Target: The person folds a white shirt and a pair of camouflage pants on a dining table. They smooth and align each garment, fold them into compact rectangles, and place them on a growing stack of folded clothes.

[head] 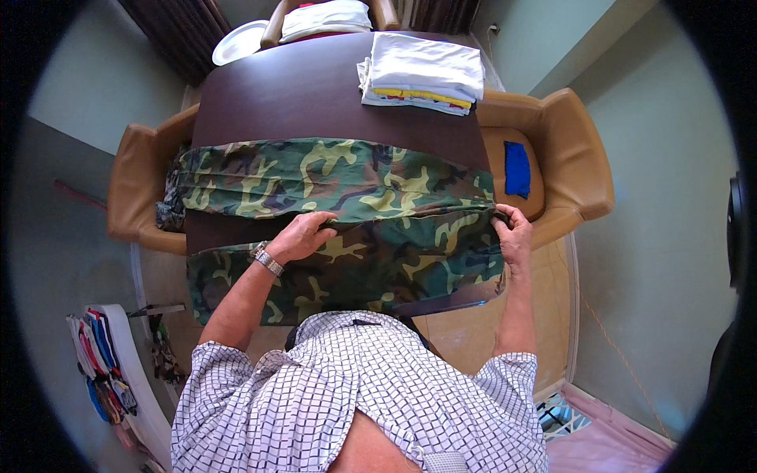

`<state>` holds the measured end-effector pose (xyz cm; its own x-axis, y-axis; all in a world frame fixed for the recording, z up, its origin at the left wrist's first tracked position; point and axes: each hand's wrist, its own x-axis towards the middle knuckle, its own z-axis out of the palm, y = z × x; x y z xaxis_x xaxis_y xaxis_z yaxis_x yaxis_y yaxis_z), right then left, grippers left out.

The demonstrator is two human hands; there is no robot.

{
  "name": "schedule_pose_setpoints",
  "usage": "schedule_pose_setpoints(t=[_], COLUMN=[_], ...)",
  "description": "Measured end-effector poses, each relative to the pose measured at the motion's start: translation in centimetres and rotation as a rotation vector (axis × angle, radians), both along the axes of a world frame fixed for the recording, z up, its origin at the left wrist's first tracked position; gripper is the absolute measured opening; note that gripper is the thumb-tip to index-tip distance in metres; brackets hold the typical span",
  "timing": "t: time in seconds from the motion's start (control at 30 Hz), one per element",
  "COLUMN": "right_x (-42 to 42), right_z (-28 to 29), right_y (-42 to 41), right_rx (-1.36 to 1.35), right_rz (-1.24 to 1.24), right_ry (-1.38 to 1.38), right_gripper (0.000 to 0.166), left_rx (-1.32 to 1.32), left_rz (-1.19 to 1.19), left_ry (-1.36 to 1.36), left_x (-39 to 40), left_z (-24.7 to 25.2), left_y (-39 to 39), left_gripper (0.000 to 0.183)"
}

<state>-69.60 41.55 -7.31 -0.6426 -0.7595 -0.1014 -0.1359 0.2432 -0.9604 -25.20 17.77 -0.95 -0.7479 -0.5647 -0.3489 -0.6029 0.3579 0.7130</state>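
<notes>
Camouflage trousers (361,195) lie lengthwise across the dark table, their two legs spreading apart toward the left. The waist end is at the right edge of the table. There my right hand (513,236) pinches the fabric between thumb and fingers. My left hand (304,235), with a metal watch on the wrist, rests at the inner edge where the legs part. Its thumb and forefinger lie on either side of that edge; whether they grip the cloth is unclear. The lower leg hangs over the near table edge, against my body.
On the dark wooden table (284,88) a stack of folded clothes (426,65) stands far right. Tan leather armchairs flank it; the right chair (568,148) holds a blue cloth (517,168), the left chair (136,183) a patterned garment (171,204). Behind are white folded cloth (325,20) and a white basin (239,42).
</notes>
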Motion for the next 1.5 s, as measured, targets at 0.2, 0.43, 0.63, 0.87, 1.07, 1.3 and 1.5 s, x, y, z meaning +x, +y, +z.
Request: schedule_pose_setpoints(t=[0.2, 0.43, 0.63, 0.87, 1.07, 1.3, 1.5], right_x=[0.2, 0.1, 0.8, 0.8, 0.7, 0.7, 1.2], right_z=[0.1, 0.3, 1.2, 1.3, 1.0, 0.4, 0.8], right_y=[-0.3, -0.2, -0.2, -0.2, -0.3, 0.4, 0.5], right_rx=[-0.014, -0.009, 0.000, -0.019, -0.006, 0.043, 0.124], right_rz=[0.014, 0.004, -0.017, 0.002, 0.013, 0.006, -0.006], right_ry=[-0.047, -0.051, -0.072, -0.064, -0.056, 0.018, 0.342], right_gripper=[0.030, 0.029, 0.029, 0.030, 0.029, 0.027, 0.023], left_rx=[-0.142, -0.382, -0.358, -0.160, -0.243, -0.508, -0.647], left_rz=[-0.063, 0.030, 0.075, 0.211, 0.275, 0.155, 0.100], left_ry=[0.096, 0.090, 0.085, 0.064, 0.114, 0.101, 0.093], left_x=[1.0, 1.1, 1.1, 0.9, 0.8, 1.0, 0.8], left_z=[-1.1, -0.1, -1.3, -4.7, -7.3, -6.0, -1.6], left_y=[0.9, 2.6, 2.1, 1.8, 1.8, 1.9, 1.7], left_gripper=[0.056, 0.049, 0.044, 0.051, 0.043, 0.024, 0.026])
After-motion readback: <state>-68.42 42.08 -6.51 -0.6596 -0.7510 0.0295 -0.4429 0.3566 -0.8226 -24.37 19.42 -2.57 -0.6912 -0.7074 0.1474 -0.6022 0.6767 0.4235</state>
